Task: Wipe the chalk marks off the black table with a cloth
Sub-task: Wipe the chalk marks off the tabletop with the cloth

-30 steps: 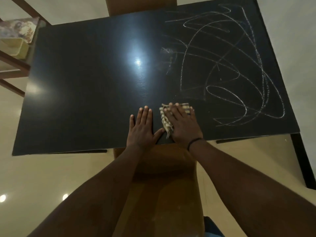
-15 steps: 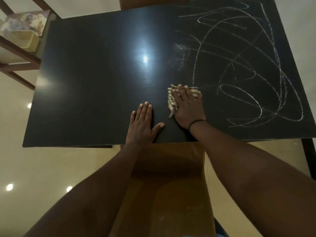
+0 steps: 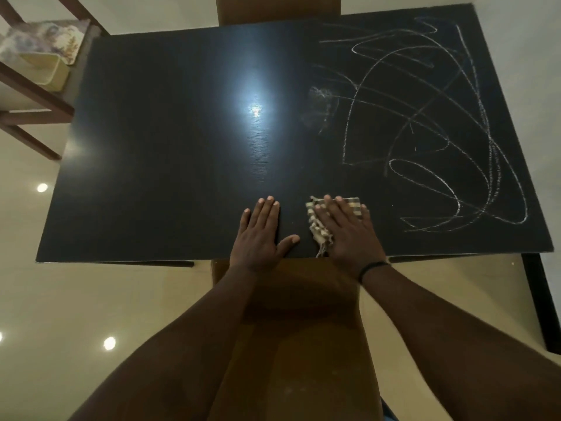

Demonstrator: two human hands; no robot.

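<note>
Overhead, a head-worn camera looks down on a black bench [image 3: 170, 165] and a person's two bare forearms reaching onto its near edge. Loose chalk marks [image 3: 431, 138], loops and long crossing strokes, cover the right part of the surface, with a paler smudge [image 3: 321, 107] at their left fringe; the left part looks dark, broken by a bright lamp reflection [image 3: 255, 110]. The right hand [image 3: 346, 232] lies flat with straight fingers on a checked cloth [image 3: 318, 226], pressing it to the surface near the front edge, just left of the nearest chalk loop; its grip is open, pressing rather than clutching. The left hand [image 3: 261, 235] rests palm down beside it, fingers spread and holding nothing, apparently as a brace. Most of the chalk seems yet to be wiped. To do this stroke well, the palm should probably bear evenly on the cloth, sweep rightward in overlapping passes, and turn the cloth once it loads with dust. A brown chair [image 3: 291, 329] stands below.
</note>
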